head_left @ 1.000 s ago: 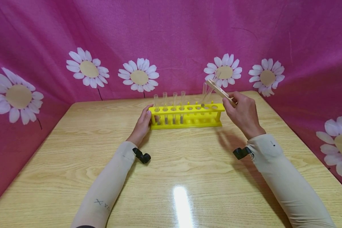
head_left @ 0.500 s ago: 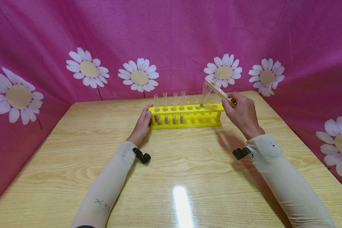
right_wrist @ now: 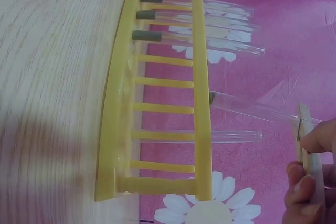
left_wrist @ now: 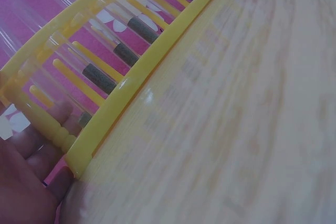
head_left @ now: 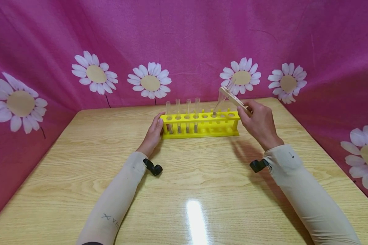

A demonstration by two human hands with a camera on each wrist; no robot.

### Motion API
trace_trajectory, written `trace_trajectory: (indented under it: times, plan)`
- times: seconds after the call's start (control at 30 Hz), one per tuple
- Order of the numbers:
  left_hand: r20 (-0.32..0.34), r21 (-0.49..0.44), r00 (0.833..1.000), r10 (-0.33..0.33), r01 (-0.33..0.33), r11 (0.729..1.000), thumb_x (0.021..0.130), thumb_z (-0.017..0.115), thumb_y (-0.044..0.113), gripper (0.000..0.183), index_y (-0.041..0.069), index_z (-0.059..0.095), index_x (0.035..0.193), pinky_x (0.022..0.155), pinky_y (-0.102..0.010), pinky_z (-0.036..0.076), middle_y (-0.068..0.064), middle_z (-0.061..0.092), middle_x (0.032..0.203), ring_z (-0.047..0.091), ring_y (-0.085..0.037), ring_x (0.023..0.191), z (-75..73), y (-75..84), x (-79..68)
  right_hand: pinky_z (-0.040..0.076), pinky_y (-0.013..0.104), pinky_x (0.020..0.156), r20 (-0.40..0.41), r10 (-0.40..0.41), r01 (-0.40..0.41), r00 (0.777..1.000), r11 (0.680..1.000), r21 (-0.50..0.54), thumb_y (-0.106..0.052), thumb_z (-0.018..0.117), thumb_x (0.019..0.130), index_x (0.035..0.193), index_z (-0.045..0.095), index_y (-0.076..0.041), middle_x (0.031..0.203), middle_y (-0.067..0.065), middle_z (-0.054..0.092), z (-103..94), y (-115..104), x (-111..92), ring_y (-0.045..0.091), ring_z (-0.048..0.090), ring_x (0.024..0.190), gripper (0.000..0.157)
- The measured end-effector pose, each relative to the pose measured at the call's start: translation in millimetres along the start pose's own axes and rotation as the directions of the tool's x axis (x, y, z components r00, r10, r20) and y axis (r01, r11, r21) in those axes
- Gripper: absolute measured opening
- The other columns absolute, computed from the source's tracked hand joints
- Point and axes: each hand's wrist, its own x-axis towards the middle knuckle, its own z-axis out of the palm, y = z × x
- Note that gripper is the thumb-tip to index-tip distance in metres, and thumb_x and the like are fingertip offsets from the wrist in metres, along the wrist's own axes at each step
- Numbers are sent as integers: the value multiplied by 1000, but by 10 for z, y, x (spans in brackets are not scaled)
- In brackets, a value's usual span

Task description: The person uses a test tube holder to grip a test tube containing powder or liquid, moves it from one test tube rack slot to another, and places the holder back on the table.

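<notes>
My left hand (head_left: 151,134) grips the left end of a yellow test tube rack (head_left: 202,135), fingers around its end post (left_wrist: 39,116) in the left wrist view. In my right hand (head_left: 260,121) is a wooden test tube clamp (head_left: 232,97), pinched between thumb and fingers. Its tip holds a clear test tube (right_wrist: 252,107) near the mouth. The tube leans, mouth to the right, and its dark-filled bottom overlaps the rack's top bar by a middle-right hole. Several test tubes (head_left: 178,106) with dark grey contents stand in the left holes.
A clear tube (right_wrist: 236,136) sits over a peg behind the rack, rounded end up. Further bare pegs (right_wrist: 165,83) line the back. The rack stands on a wood-grain table (head_left: 178,177), before a pink curtain (head_left: 190,41) with daisies.
My right hand has shifted slightly left with the clamp, and the held tube's bottom has moved left and a little lower over the rack. The left hand has stayed in place.
</notes>
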Motion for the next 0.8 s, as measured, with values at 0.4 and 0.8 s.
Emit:
trace_trajectory:
  times: [0.4, 0.8]
  plan:
    - [14, -6, 999, -43, 43, 999, 104, 25, 45, 50, 31, 25, 152, 114, -39, 22, -7, 37, 146, 35, -22, 130, -9, 6, 12, 46, 33, 53, -5, 7, -7, 1000, 1000, -10, -33, 57, 97, 116, 64, -4, 83, 11, 61, 2, 4, 3, 25, 50, 66, 35]
    - [3, 13, 1000, -27, 27, 1000, 103, 25, 48, 52, 29, 26, 151, 113, -39, 24, -9, 41, 137, 36, -22, 126, -4, 5, 9, 46, 33, 53, -5, -1, 1, 1000, 1000, -15, -30, 58, 97, 113, 64, -4, 81, 11, 61, 21, 7, -1, 26, 50, 66, 31]
